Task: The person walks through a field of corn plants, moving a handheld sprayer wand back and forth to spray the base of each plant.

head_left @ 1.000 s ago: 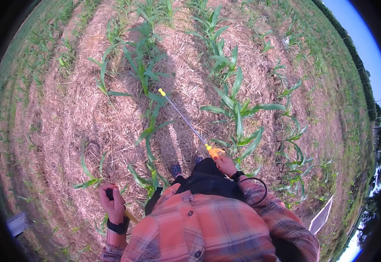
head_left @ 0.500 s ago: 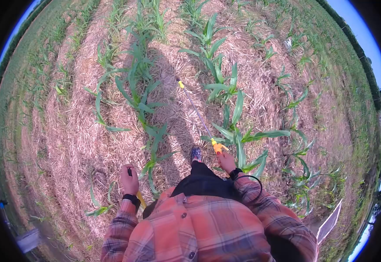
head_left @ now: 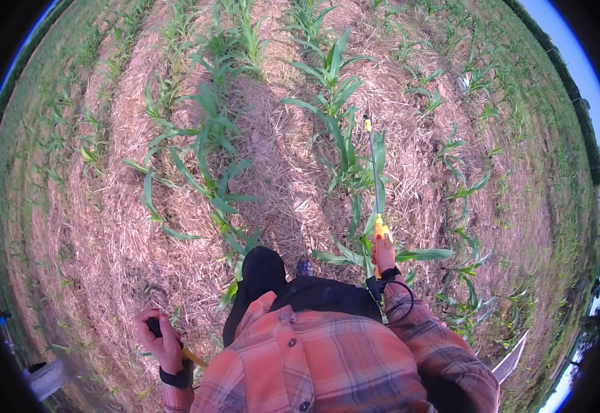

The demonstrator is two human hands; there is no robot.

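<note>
My right hand is closed round the yellow handle of a spray wand. The wand's thin shaft points forward, its yellow nozzle end over the corn row on the right. A black hose curves beside my right wrist. At the lower left, my left hand is closed round the black grip of a lever. A yellow bar shows behind that wrist, running back towards my side; its far end is hidden. Young corn plants stand just left of the wand.
Another row of corn runs on my left, with a straw-covered strip between the rows. More corn rows spread out on both sides. My patterned shoe and a dark trouser knee show below me.
The spray wand has swung right, from the strip between the rows to the right-hand row. My left hand has moved down and left with the lever. My left knee has come forward.
</note>
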